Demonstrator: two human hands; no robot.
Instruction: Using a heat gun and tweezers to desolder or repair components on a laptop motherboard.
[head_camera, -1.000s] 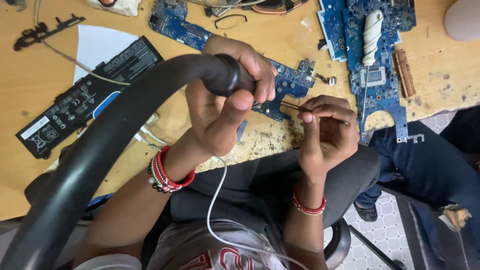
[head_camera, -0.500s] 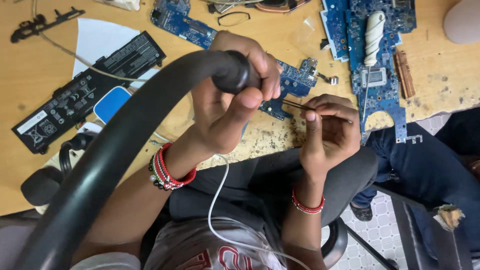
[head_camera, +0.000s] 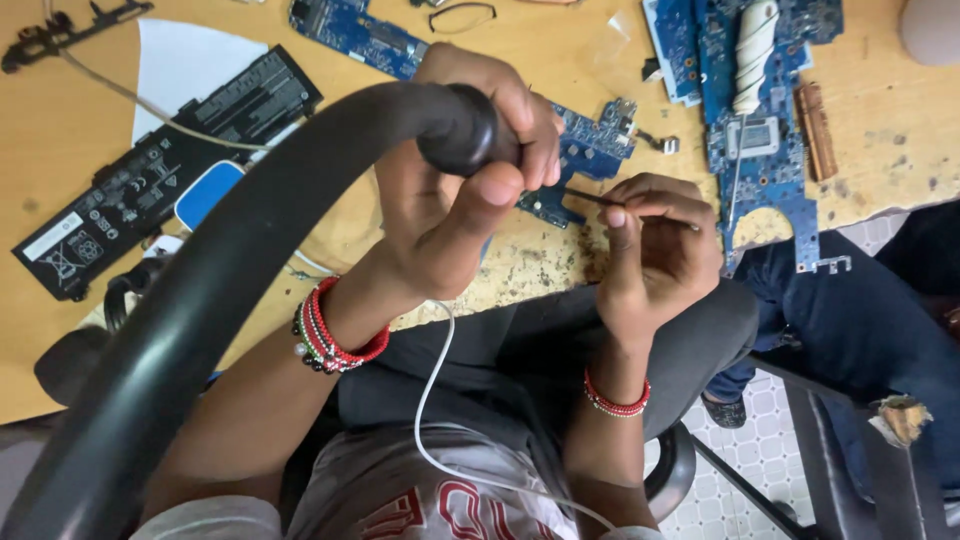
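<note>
Left hand (head_camera: 455, 200) wraps its grip around the thick black hose (head_camera: 250, 270); right hand (head_camera: 655, 245) pinches a thin tool (head_camera: 600, 199) — tip at the blue circuit board (head_camera: 585, 150) on the worktop (head_camera: 890, 120).

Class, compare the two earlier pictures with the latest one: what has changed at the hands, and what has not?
Little changed. The left hand keeps its grip on the black hose, and the right hand still pinches the thin tool at the small circuit board. Only the view drifted slightly; the battery stays put.

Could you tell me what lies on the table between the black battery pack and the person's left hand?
In the head view, the thick black hose crosses between battery pack and left hand.
</note>
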